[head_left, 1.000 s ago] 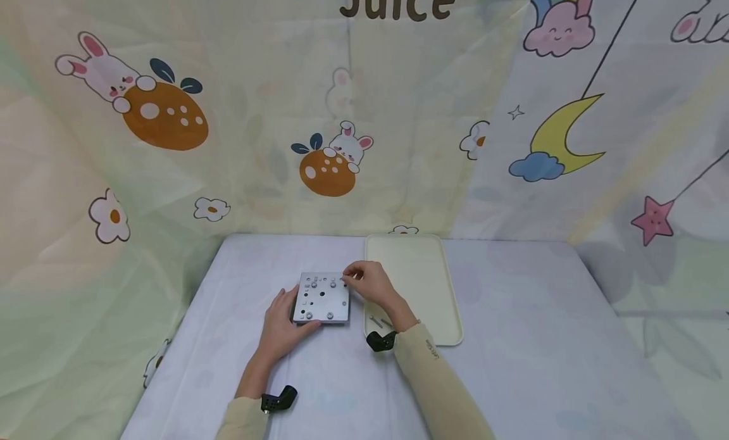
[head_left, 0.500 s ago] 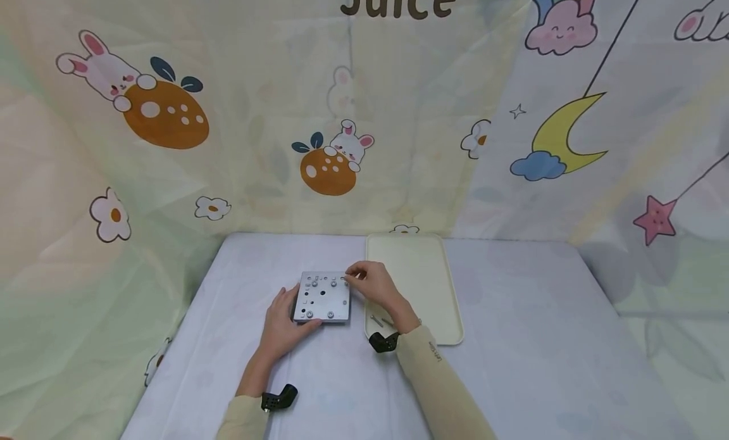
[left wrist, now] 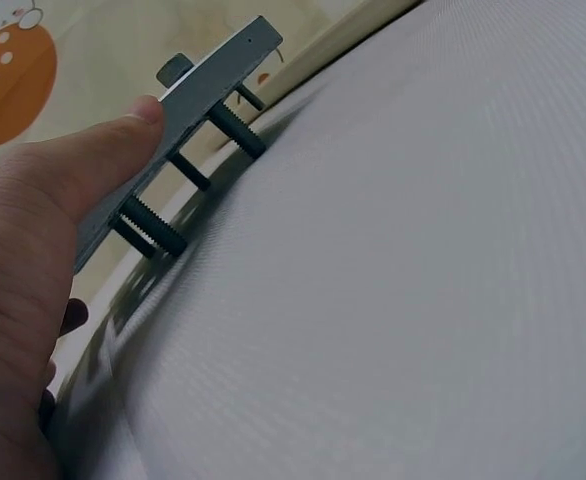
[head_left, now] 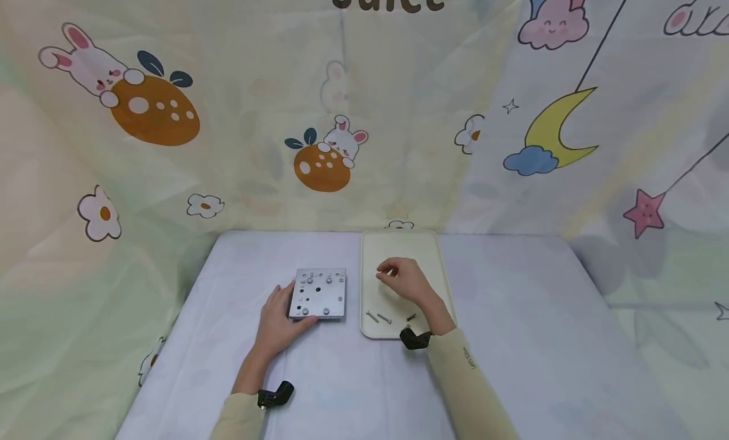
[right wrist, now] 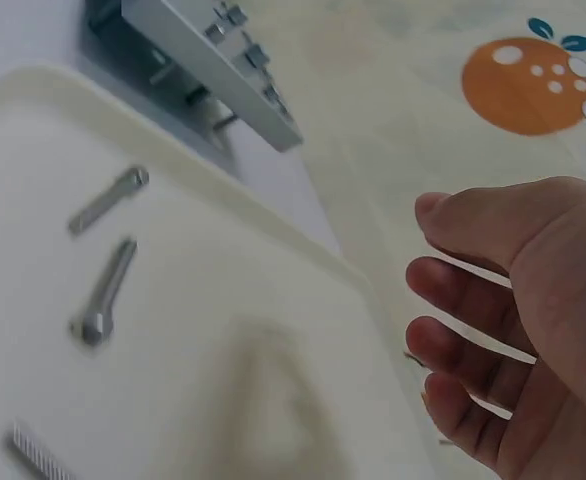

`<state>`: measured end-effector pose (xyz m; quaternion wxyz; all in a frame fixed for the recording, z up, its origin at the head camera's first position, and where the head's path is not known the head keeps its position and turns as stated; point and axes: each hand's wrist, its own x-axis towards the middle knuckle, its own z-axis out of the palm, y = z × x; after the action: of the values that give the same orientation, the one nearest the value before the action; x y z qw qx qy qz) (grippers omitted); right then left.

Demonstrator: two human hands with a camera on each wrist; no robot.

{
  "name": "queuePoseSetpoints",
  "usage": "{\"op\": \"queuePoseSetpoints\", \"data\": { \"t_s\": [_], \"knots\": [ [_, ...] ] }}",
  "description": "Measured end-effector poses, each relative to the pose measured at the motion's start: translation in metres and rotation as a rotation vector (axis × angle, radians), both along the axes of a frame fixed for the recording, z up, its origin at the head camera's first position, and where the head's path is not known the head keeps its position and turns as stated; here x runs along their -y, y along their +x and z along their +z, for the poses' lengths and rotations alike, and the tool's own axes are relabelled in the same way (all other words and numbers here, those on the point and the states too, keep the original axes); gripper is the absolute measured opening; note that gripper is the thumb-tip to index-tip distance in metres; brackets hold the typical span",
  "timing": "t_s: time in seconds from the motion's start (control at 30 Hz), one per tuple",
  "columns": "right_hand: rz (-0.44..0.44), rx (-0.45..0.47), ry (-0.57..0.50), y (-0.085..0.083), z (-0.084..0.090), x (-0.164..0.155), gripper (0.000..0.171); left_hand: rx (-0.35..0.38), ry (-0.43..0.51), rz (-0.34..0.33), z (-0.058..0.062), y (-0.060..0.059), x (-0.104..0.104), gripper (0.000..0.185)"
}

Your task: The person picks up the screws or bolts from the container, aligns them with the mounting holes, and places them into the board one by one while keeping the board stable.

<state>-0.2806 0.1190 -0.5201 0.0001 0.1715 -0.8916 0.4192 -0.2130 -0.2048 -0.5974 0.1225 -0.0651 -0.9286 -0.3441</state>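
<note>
The metal plate (head_left: 327,297) is at the white table (head_left: 353,383), to the left of the cream tray (head_left: 418,245), with its silver face up; threaded screws (left wrist: 235,130) stick out below it. The left hand (head_left: 276,327) grips its near left corner, the thumb on the near edge. The right hand (head_left: 407,280) is above the tray, its grip released and its fingers loosely bent. Two silver bolts (head_left: 384,318) lie in the tray, near its front end.
</note>
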Motion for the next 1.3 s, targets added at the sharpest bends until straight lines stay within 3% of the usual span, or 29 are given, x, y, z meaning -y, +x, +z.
{"op": "queuePoseSetpoints", "data": {
  "t_s": [0.3, 0.6, 0.77, 0.9, 1.17, 1.3],
  "knots": [
    [-0.013, 0.033, 0.069, 0.026, -0.007, -0.053, 0.015, 0.01, 0.008, -0.008, 0.0, -0.002, -0.001, 0.106],
    [-0.061, 0.126, 0.001, 0.051, -0.026, -0.083, 0.014, 0.02, 0.0, -0.008, 0.001, -0.003, -0.002, 0.106],
    [-0.073, 0.151, -0.034, 0.06, -0.039, -0.087, 0.014, 0.017, 0.004, -0.006, 0.0, -0.003, -0.002, 0.105],
    [-0.049, 0.12, -0.018, 0.062, -0.045, -0.084, 0.015, 0.014, 0.004, 0.003, -0.001, -0.002, -0.001, 0.105],
    [-0.062, 0.069, 0.152, 0.064, -0.047, -0.079, 0.013, 0.034, 0.008, -0.009, 0.0, -0.001, -0.002, 0.107],
    [-0.041, 0.038, 0.185, 0.061, -0.047, -0.075, 0.014, 0.027, 0.007, -0.003, 0.001, -0.002, -0.001, 0.106]
  ]
}}
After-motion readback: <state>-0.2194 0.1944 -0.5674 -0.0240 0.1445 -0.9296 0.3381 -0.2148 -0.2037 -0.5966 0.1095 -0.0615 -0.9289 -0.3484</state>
